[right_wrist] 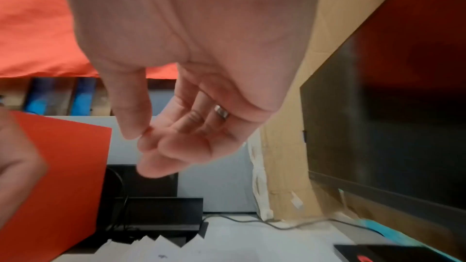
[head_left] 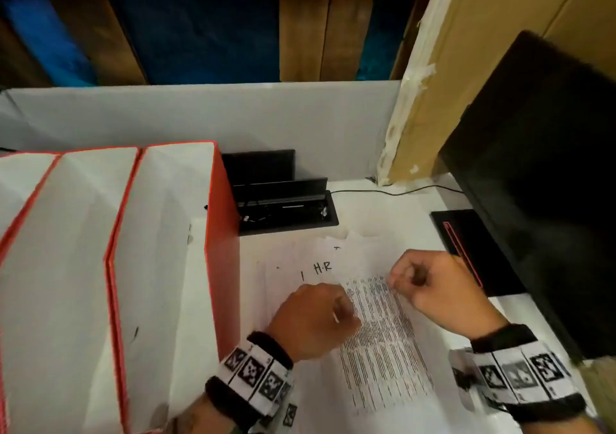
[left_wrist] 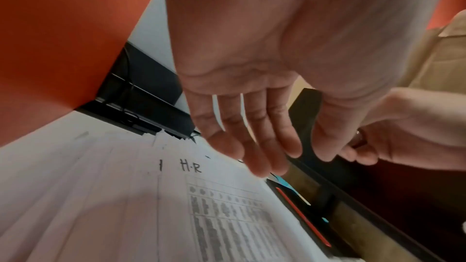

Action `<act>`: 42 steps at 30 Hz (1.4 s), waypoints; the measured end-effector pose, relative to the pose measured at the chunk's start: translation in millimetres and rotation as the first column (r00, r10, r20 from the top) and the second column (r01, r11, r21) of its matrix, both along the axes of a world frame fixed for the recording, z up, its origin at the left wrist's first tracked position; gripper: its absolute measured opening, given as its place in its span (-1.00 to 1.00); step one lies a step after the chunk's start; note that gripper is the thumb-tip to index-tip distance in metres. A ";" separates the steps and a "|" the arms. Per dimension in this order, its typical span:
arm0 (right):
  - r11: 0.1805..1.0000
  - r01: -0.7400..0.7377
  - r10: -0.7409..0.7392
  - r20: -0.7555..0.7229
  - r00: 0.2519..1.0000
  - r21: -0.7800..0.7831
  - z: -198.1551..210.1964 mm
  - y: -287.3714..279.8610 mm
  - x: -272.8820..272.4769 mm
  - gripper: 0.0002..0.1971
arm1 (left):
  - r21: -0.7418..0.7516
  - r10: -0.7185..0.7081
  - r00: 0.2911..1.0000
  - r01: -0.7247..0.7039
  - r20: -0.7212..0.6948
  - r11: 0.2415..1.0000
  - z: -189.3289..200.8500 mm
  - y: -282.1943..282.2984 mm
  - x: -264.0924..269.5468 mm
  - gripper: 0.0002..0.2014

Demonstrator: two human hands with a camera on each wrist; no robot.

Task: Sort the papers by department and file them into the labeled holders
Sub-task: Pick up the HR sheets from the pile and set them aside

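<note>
The stack of papers point(head_left: 336, 287) lies flat on the desk point(head_left: 386, 206), top sheet marked "H.R", long axis running 12 to 6. Left hand point(head_left: 313, 320) hovers over it, fingers straight and loose, the nearer hand. Right hand point(head_left: 430, 287), at 2 o'clock, has fingers curled, holding nothing. Red holders point(head_left: 220, 233) stand at 9.
</note>
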State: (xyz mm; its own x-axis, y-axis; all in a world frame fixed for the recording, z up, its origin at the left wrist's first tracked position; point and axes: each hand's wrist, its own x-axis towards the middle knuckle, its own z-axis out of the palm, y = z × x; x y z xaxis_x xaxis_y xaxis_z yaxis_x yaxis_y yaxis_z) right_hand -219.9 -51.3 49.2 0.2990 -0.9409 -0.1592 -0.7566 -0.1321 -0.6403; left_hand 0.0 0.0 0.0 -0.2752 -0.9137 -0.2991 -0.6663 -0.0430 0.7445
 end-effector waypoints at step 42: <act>0.834 -0.177 0.040 -0.264 0.964 -0.522 -138.4 -19.8 -12.3 -0.81 | -0.025 -0.015 0.632 0.054 0.775 0.998 -91.0 34.3 -27.9 -0.20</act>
